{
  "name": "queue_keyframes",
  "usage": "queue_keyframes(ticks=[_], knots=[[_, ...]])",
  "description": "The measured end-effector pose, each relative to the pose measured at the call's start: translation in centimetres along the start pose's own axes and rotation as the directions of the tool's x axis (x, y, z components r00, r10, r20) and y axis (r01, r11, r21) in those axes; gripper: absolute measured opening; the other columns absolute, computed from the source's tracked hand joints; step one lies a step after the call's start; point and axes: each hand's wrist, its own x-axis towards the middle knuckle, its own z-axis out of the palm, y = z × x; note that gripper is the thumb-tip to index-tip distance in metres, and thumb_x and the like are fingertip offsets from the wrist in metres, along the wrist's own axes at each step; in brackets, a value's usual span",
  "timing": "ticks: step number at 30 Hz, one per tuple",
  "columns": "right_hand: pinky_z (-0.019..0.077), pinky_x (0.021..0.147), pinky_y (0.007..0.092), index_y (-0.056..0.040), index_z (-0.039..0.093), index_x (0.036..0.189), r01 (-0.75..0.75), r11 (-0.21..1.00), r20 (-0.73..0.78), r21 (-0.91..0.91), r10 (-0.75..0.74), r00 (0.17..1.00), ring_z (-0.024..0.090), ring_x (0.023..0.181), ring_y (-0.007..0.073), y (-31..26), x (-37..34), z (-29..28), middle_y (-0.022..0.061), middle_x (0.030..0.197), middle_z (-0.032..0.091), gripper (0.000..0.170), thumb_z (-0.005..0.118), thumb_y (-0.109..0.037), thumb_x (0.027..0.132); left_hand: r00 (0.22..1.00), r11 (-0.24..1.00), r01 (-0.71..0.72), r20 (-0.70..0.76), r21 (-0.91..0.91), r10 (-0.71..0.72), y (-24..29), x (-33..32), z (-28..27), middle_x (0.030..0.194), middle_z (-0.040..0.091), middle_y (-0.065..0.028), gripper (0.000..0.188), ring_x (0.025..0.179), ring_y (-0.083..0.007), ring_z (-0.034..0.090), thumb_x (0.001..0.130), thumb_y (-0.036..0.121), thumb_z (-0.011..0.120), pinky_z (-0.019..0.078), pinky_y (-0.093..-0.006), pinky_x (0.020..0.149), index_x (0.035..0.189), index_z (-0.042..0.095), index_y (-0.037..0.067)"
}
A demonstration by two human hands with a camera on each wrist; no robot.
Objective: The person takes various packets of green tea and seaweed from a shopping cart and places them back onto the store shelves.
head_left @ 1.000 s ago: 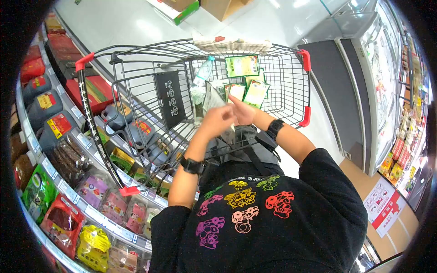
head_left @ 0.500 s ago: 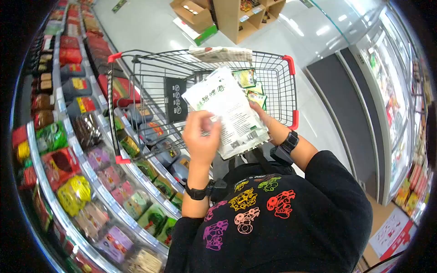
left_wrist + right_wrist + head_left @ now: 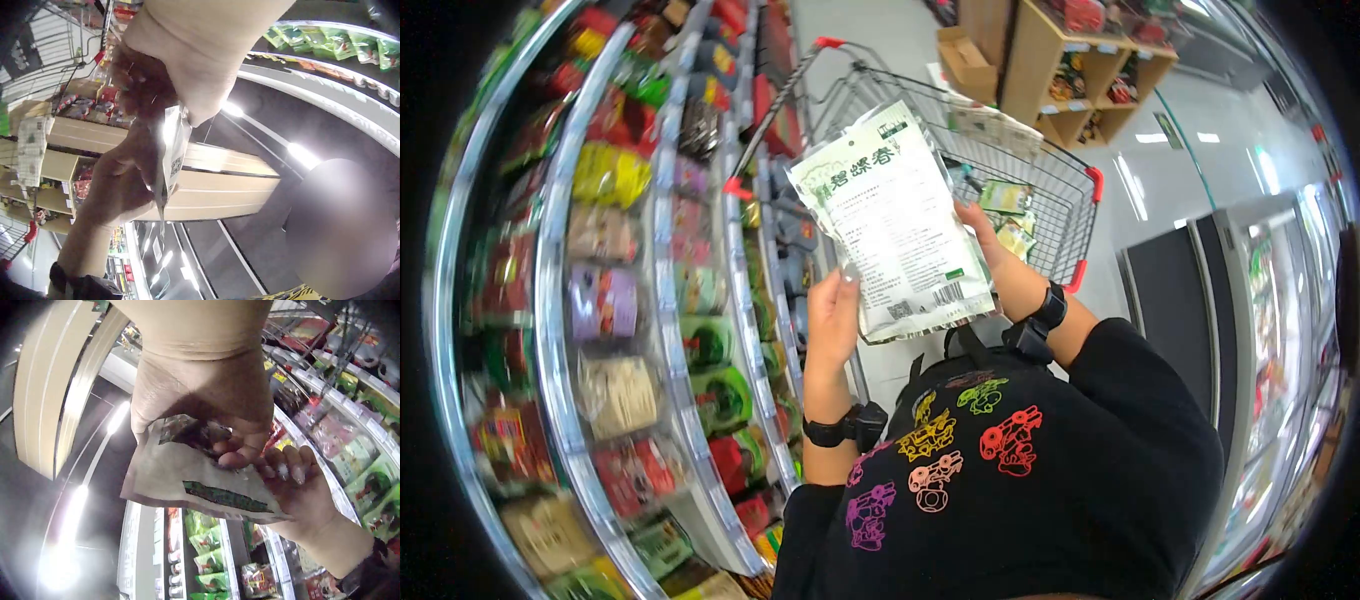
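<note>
A flat white tea packet (image 3: pixel 900 225) with large green Chinese characters, small print and a barcode is held up in front of the chest, printed face up. My left hand (image 3: pixel 833 315) grips its left edge, thumb on the face. On the opposite edge my right hand (image 3: pixel 1008 268) holds it, thumb along the side. Seen from the left wrist, the packet (image 3: pixel 172 150) is nearly edge-on between both hands. In the right wrist view, right fingers curl under the packet (image 3: pixel 206 478), whose underside carries a dark green strip.
A wire shopping cart (image 3: pixel 1040 230) with red corners stands ahead, green-and-yellow packets (image 3: pixel 1007 197) inside and a cloth (image 3: pixel 997 132) over its far rim. Shelves (image 3: pixel 662 290) of bagged goods line the left. At right is a freezer cabinet (image 3: pixel 1175 300); a wooden display unit (image 3: pixel 1090 75) stands beyond.
The packet came up out of the cart area into both hands. The left hand, earlier hovering over its face, now grips the left edge. The view has swung so the cart appears farther right.
</note>
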Motion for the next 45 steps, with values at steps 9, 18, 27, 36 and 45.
queue_keyframes(ticks=[9, 18, 27, 36, 45], knots=[[0.0408, 0.088, 0.0388, 0.0029, 0.038, 0.121, -0.453, 0.892, -0.002, -0.012, 0.453, 0.892, 0.052, 0.102, 0.0284, 17.7, 0.0, 7.4, 0.0177, 0.117, 0.048, 0.065, 0.056, -0.036, 0.072, 0.899, 0.981, 0.062, -0.417, -0.184, -0.135, 2.6, -21.3, -8.1, 0.085, 0.06, -0.0048, 0.029, 0.073, -0.0078, 0.054, 0.09, 0.02, 0.041, 0.0425, -0.0217, 0.065, 0.097, 0.055, -0.004], [0.0298, 0.098, 0.0424, -0.0056, 0.027, 0.131, -0.563, 0.823, 0.208, -0.075, 0.565, 0.798, 0.037, 0.118, 0.0285, 28.6, 0.1, 8.8, 0.0138, 0.131, 0.035, 0.107, 0.063, -0.067, 0.051, 0.839, 0.91, -0.141, -0.535, -0.39, -0.099, 3.1, -31.8, -11.2, 0.094, 0.06, -0.0078, 0.033, 0.08, -0.0107, 0.056, 0.09, 0.024, 0.041, 0.045, -0.0239, 0.07, 0.103, 0.053, -0.004], [0.0446, 0.084, 0.0365, -0.005, 0.013, 0.135, -0.811, 0.552, 0.473, -0.195, 0.777, 0.415, 0.048, 0.105, 0.0301, 32.1, 5.0, 14.6, 0.0252, 0.122, 0.039, 0.079, 0.053, -0.042, 0.077, 0.908, 0.793, -0.115, -0.386, -0.599, -0.161, 2.1, -31.6, -12.0, 0.095, 0.059, -0.0082, 0.032, 0.081, -0.0117, 0.057, 0.09, 0.024, 0.041, 0.0457, -0.0242, 0.07, 0.102, 0.054, -0.002], [0.0447, 0.079, 0.029, -0.0017, 0.043, 0.111, -0.405, 0.628, 0.281, -0.665, 0.712, 0.643, 0.053, 0.094, 0.0169, 31.0, 10.0, 12.6, 0.006, 0.104, 0.053, 0.063, 0.075, -0.008, 0.056, 0.783, 0.991, -0.13, -0.617, -0.032, 0.083, 5.3, -33.7, -17.5, 0.097, 0.055, -0.0066, 0.032, 0.091, -0.0149, 0.05, 0.089, 0.025, 0.042, 0.0395, -0.0279, 0.081, 0.103, 0.051, -0.002], [0.0393, 0.047, 0.0165, 0.0026, 0.041, 0.11, -0.154, 0.398, 0.176, -0.905, 0.678, 0.714, 0.045, 0.054, 0.0014, 34.0, 12.1, 12.7, 0.0065, 0.093, 0.054, 0.057, 0.072, -0.001, 0.062, 0.692, 0.786, 0.395, -0.717, 0.476, 0.086, 8.9, -34.0, -15.9, 0.104, 0.054, -0.0161, 0.057, 0.09, -0.0268, 0.054, 0.063, 0.03, 0.072, 0.0426, -0.0334, 0.078, 0.108, 0.051, 0.001]])
